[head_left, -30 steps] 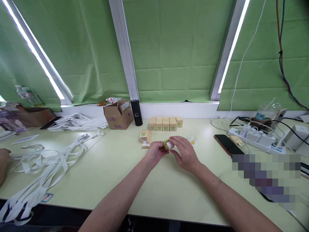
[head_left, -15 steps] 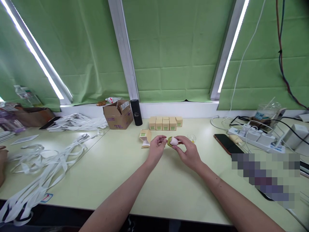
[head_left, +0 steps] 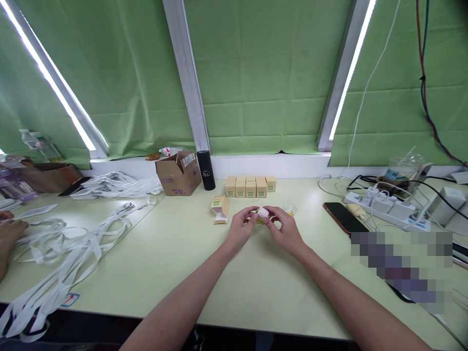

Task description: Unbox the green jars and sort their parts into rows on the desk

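Observation:
My left hand (head_left: 239, 226) and my right hand (head_left: 285, 229) meet over the pale green table (head_left: 204, 273), both pinching a small green jar with a white lid (head_left: 262, 213) between their fingertips. Just left of my hands lies an opened tan carton (head_left: 220, 208) on its side. Behind it stands a row of several closed tan cartons (head_left: 250, 186) with green labels. A small clear cup (head_left: 290, 211) holding something yellow sits just right of my right hand.
A brown cardboard box (head_left: 179, 173) and a black flask (head_left: 206, 170) stand near the window sill. White lanyard straps (head_left: 73, 239) spread over the left side, where another person's hand (head_left: 9, 234) rests. A phone (head_left: 343, 218), a power strip (head_left: 387, 209) and cables lie on the right.
My hands had parted, with the jar in my right hand alone; now the left hand has come back and both grip the jar. The other person's hand at the left has moved further in.

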`<state>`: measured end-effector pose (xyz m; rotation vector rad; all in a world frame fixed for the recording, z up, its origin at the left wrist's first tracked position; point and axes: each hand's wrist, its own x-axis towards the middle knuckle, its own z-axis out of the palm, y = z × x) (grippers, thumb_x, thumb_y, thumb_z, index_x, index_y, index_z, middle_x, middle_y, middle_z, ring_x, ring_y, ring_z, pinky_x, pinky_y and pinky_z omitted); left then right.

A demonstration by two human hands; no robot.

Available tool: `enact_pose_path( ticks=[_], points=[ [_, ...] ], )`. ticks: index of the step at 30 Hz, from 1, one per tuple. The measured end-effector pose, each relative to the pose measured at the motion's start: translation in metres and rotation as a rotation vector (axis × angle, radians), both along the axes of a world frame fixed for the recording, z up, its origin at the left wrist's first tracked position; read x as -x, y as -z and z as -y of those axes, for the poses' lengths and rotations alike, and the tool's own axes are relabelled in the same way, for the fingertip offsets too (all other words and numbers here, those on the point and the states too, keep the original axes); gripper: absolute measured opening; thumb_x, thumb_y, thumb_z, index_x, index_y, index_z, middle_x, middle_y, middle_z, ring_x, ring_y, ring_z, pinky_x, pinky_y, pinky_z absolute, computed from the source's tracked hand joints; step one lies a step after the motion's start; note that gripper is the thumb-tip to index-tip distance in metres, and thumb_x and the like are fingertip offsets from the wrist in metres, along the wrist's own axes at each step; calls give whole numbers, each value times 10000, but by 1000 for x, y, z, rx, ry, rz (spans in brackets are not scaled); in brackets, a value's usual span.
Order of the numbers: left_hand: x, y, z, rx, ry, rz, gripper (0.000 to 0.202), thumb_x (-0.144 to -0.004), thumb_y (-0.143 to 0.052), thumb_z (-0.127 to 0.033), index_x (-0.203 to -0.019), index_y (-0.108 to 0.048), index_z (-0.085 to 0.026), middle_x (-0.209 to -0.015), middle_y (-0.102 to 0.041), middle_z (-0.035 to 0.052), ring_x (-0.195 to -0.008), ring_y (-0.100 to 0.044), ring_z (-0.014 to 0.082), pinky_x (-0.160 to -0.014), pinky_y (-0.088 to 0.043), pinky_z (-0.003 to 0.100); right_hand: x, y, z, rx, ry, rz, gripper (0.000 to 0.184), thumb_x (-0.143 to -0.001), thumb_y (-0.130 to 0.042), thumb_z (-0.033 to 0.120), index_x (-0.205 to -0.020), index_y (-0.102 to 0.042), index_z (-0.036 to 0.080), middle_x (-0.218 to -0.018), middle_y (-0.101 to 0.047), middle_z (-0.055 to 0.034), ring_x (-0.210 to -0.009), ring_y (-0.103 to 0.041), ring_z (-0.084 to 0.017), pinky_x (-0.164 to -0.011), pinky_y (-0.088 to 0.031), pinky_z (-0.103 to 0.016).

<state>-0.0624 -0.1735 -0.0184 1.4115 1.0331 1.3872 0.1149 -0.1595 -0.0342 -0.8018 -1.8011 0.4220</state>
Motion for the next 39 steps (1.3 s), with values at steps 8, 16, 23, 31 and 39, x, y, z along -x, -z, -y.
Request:
enact_pose_path(
  ticks=[8,16,23,31,39],
  points=[
    [-1,-5,6,-111,-55,-155,236,-940,-666,-337,-1128,-735,-211,-1021,-781,86,-972,-712,224,-938,-512,338,0,-1,1,-19,-4,66,224,-1011,-617,354,-1198,-649,235,-1133,-680,-102,-894,-684,-219,-679,-626,-357],
    [-5,-3,9,-184,-126,-215,199,-911,-704,-273,-1103,-741,-240,-1032,-768,68,-969,-689,224,-935,-501,330,-4,4,2,-194,64,247,325,-1025,-569,310,-1346,-561,260,-1201,-598,-124,-988,-690,-259,-772,-656,-420],
    [-7,-1,13,-212,-155,-246,237,-899,-714,-246,-1134,-739,-250,-1130,-748,84,-1014,-686,243,-953,-502,345,-5,4,1,-279,114,295,302,-1052,-520,281,-1351,-558,250,-1162,-611,-119,-934,-703,-243,-721,-648,-384],
    [-11,-6,14,-189,-214,-234,208,-853,-723,-169,-1045,-747,-247,-1065,-747,69,-971,-681,238,-924,-504,338,2,-2,3,-341,145,349,290,-1074,-412,226,-1342,-521,224,-1162,-626,-134,-926,-692,-247,-673,-606,-367],
    [-13,-6,12,-201,-251,-247,158,-853,-681,-159,-973,-733,-249,-996,-740,60,-955,-646,251,-908,-476,348,8,-3,2,-386,201,363,277,-1076,-390,231,-1320,-519,214,-1171,-626,-147,-941,-682,-258,-649,-577,-364]
  ],
)
